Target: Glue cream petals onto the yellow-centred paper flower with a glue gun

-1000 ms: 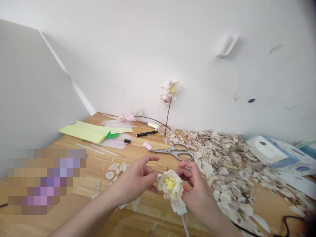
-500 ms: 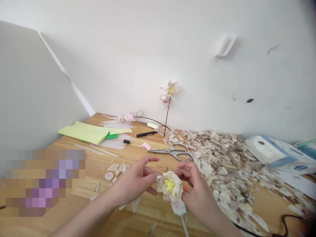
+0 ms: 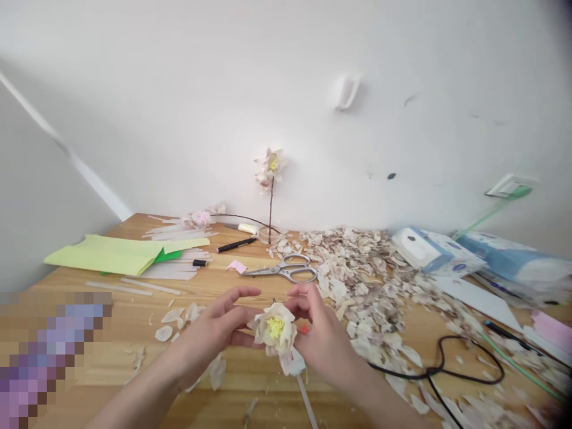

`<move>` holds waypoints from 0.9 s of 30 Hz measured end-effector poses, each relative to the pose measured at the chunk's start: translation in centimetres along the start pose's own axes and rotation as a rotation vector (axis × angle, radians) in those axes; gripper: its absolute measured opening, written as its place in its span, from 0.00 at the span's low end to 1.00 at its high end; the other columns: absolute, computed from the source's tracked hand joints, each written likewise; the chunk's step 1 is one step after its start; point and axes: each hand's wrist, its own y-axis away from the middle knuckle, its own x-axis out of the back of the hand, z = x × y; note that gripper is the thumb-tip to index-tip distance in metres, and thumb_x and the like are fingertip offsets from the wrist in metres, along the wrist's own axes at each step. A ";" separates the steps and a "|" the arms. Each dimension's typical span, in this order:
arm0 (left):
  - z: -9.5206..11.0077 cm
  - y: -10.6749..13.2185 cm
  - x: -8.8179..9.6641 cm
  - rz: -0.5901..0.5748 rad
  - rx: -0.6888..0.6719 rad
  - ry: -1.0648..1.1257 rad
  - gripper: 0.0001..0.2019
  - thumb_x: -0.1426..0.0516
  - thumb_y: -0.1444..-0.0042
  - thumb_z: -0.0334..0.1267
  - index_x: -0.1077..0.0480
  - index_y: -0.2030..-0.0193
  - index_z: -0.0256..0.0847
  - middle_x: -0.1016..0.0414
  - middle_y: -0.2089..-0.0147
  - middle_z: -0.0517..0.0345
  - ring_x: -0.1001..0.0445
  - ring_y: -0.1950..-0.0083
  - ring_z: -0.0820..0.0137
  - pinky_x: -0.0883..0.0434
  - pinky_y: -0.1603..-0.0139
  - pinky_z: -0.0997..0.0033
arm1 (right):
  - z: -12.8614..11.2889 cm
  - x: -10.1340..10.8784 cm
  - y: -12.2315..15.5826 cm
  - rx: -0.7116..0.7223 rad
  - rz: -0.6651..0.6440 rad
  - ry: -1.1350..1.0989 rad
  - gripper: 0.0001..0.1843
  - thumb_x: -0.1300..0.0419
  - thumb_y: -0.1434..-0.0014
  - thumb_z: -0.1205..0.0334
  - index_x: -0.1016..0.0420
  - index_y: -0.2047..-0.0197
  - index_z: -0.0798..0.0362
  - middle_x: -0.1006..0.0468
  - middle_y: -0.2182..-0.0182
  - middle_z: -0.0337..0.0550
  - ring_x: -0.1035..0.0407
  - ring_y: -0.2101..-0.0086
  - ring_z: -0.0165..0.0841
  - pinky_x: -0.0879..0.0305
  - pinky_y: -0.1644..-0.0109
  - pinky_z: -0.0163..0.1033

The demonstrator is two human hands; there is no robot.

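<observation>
**Cream flower up between both hands!**

Loose petals [image 3: 172, 319] lay beside the left hand [image 3: 210, 330], its fingers spread toward the cream petal flower [image 3: 273, 328], held above the wooden table [image 3: 116, 310]. Any pinch was hidden, can't tell! The right hand [image 3: 319, 336] curled in close. A slack hold could have dropped it toward the petal heap [image 3: 357, 280] and tangling black cable [image 3: 440, 372].

Artificial flower [image 3: 273, 329]: cream petals, yellow centre. At 10 o'clock, lime-yellow paper [image 3: 102, 255] over vivid green paper [image 3: 167, 257]; table [image 3: 111, 316] honey-coloured, streaked grain.
</observation>
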 end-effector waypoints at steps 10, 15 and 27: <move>-0.5 -0.2 -1.0 -0.070 -0.001 0.079 0.18 0.48 0.46 0.40 0.41 0.49 0.37 0.21 0.64 0.48 0.24 0.59 0.60 0.32 0.52 0.56 | -0.3 1.0 1.4 -0.012 0.040 -0.003 0.21 0.42 0.55 0.74 0.46 0.61 0.48 0.27 0.72 0.35 0.32 0.71 0.31 0.37 0.65 0.37; -0.6 0.4 -1.8 -0.132 -0.010 0.074 0.19 0.49 0.44 0.45 0.41 0.49 0.37 0.21 0.63 0.47 0.24 0.58 0.58 0.34 0.50 0.56 | -0.3 1.3 2.9 -0.012 0.067 -0.011 0.24 0.39 0.55 0.74 0.47 0.59 0.48 0.26 0.70 0.37 0.32 0.70 0.32 0.37 0.65 0.37; -3.3 2.3 -2.0 -0.239 0.051 0.134 0.11 0.50 0.43 0.41 0.34 0.58 0.39 0.21 0.62 0.50 0.24 0.59 0.64 0.33 0.53 0.65 | -0.8 0.2 6.7 -0.014 0.058 -0.024 0.24 0.42 0.55 0.78 0.46 0.59 0.48 0.27 0.71 0.34 0.33 0.71 0.30 0.38 0.67 0.35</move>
